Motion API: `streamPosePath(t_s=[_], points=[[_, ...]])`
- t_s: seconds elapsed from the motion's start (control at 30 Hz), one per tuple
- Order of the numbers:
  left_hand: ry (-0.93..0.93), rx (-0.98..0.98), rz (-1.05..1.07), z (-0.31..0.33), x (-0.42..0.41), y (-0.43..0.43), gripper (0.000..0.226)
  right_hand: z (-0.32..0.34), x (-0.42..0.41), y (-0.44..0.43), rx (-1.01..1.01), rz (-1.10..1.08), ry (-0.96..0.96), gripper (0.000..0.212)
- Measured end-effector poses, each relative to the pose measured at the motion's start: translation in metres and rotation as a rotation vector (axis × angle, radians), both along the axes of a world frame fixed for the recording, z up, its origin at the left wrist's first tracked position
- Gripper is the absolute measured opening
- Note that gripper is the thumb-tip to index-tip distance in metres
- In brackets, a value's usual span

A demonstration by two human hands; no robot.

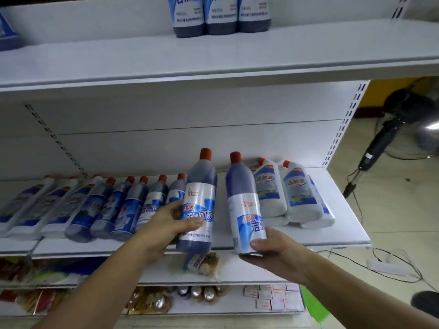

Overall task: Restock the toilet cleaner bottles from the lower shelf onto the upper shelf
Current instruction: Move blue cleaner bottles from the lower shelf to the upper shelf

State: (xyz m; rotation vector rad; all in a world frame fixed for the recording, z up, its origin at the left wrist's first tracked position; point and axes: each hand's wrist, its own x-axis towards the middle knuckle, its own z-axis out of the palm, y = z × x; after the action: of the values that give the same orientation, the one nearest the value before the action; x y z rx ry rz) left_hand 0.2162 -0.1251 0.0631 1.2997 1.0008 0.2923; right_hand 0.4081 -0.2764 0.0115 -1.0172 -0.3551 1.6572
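Note:
My left hand (166,225) grips a dark blue toilet cleaner bottle (200,186) with a red cap around its lower label. My right hand (273,252) holds a second such bottle (242,198) by its base. Both bottles are upright, lifted in front of the lower shelf (344,210). A row of several more dark blue bottles (133,200) stands on that shelf to the left. Three of the same bottles (219,15) stand at the back of the upper shelf (261,53).
White toilet cleaner bottles (294,193) stand on the lower shelf at right, others (31,205) at far left. Shelves below hold packaged goods (202,261) and small boxes (273,296). A standing fan (403,115) and cables (380,262) are on the floor at right.

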Motion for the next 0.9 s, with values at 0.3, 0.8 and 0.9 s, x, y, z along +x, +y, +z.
streamPosePath(t_s=[0.3, 0.8, 0.9], points=[[-0.151, 0.099, -0.223, 0.043, 0.026, -0.056, 0.071, 0.052, 0.039, -0.064, 0.155, -0.033, -0.33, 0.1], [-0.424, 0.578, -0.117, 0.165, -0.008, -0.105, 0.085, 0.165, 0.037, -0.095, 0.435, -0.062, -0.659, 0.077], [-0.518, 0.709, -0.081, 0.207, 0.006, -0.083, 0.078, 0.213, 0.039, -0.068, 0.611, -0.148, -0.733, 0.068]])
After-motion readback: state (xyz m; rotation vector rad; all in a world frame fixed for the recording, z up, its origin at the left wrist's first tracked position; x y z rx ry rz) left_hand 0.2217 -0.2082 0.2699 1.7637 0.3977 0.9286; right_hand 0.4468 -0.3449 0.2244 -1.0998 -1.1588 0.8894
